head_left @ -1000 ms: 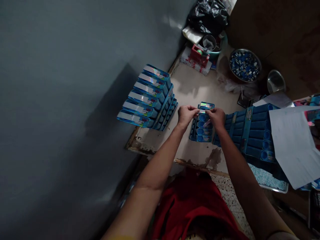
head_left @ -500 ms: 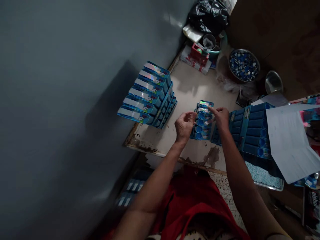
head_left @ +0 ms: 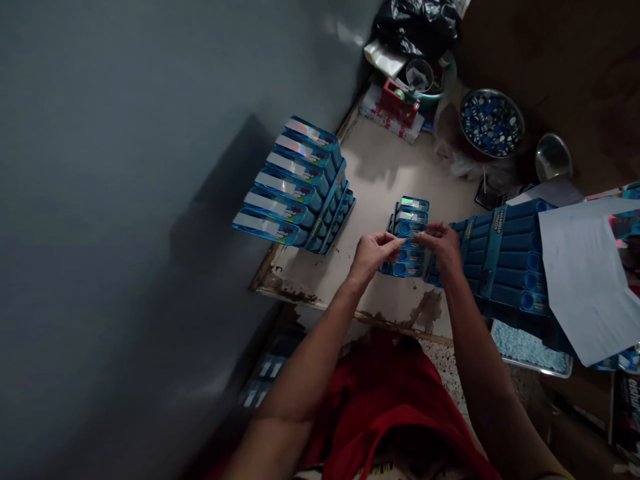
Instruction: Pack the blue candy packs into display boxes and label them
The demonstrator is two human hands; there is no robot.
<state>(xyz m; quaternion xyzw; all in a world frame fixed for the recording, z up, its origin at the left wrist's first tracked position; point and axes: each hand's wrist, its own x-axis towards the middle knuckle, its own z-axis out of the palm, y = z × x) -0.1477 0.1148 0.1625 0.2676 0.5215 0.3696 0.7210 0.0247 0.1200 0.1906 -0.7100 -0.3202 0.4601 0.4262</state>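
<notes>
In the head view, a small block of blue boxes (head_left: 411,272) stands on the table, their narrow ends facing up. The two farthest ends carry shiny pale strips; nearer ones show dark oval openings. Over the middle of this block my left hand (head_left: 376,252) and my right hand (head_left: 441,245) face each other, thumbs and forefingers pinched. A narrow pale strip (head_left: 402,243) shows at the left fingertips and seems to run between both hands, though fingers partly hide it. Further left stands a taller stack of blue boxes (head_left: 295,190), each end covered by a pale strip.
More blue boxes (head_left: 510,257) lie at right beneath white paper sheets (head_left: 590,280). Behind are a metal bowl of blue and silver pieces (head_left: 491,125), an emptier metal bowl (head_left: 553,157) and a red tape dispenser (head_left: 399,101). A grey wall (head_left: 125,200) borders the left.
My left hand has moved right, closer to my right hand. My right hand has come slightly down, and the pale strip that hung from it is now over the block's middle.
</notes>
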